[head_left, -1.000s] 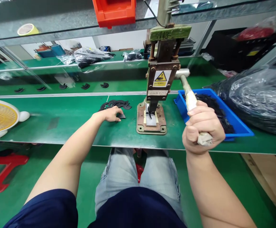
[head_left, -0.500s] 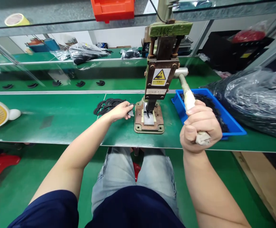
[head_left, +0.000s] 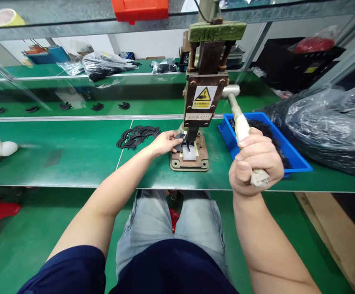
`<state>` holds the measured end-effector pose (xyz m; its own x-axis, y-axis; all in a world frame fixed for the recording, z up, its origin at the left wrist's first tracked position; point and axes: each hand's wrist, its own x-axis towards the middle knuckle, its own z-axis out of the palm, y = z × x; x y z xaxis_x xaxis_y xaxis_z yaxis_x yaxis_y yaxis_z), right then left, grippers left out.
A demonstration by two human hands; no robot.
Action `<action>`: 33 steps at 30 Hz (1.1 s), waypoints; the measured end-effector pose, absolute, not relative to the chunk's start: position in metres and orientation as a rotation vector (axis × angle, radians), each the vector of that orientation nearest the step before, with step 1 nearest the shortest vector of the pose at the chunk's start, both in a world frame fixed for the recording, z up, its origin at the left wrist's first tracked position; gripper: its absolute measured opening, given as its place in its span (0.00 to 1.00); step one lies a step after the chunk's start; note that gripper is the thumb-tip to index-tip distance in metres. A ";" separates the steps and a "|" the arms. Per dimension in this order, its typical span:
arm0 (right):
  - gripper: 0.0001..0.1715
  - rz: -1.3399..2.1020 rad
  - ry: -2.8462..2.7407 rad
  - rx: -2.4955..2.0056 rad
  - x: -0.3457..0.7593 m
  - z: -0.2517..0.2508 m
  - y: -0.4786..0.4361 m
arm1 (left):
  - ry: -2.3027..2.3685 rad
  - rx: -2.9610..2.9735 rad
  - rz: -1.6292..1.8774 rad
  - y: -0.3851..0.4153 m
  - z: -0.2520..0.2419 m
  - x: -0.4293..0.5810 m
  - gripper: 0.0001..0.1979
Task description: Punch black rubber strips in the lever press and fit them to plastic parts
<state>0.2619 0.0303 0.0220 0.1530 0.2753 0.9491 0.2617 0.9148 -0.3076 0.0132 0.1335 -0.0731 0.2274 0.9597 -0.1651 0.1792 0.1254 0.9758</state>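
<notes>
Head view: the left hand pinches a small flat black part between thumb and fingers. It holds the part at the die of the hand press, right beside the dark punch tip, which hangs just above the white block on the base plate. The right hand is closed in a full fist round the cloth-wrapped end of the press lever, which slopes down from the press head toward the person.

The chief risk, as I judge it, is to the left fingertips. They sit so near the punch that a pull on the lever before that hand is clear could nip them, as the yellow warning label hints. A part seated askew on the block could also be struck off-centre and spoiled, or jam under the punch.

The part lies in the left hand, well apart from the right hand. A loose pile of like black parts lies on the green surface just left of the left hand. A blue bin of dark pieces stands right of the press, behind the right fist
</notes>
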 end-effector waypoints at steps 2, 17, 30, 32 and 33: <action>0.22 0.008 -1.438 -0.454 0.262 0.022 0.031 | 1.206 1.312 0.839 0.135 -0.075 0.013 0.12; 0.24 -0.009 -1.369 -0.504 0.255 0.021 0.031 | 1.334 1.325 0.560 0.143 -0.056 0.016 0.21; 0.19 0.017 -1.400 -0.366 0.256 0.095 0.056 | 1.328 1.138 0.535 0.131 -0.046 0.022 0.19; 0.29 0.080 -1.459 -0.333 0.262 0.121 0.068 | 1.292 1.164 0.594 0.124 -0.044 0.019 0.19; 0.31 0.115 -1.492 -0.328 0.266 0.128 0.072 | 1.273 1.179 0.629 0.119 -0.042 0.016 0.19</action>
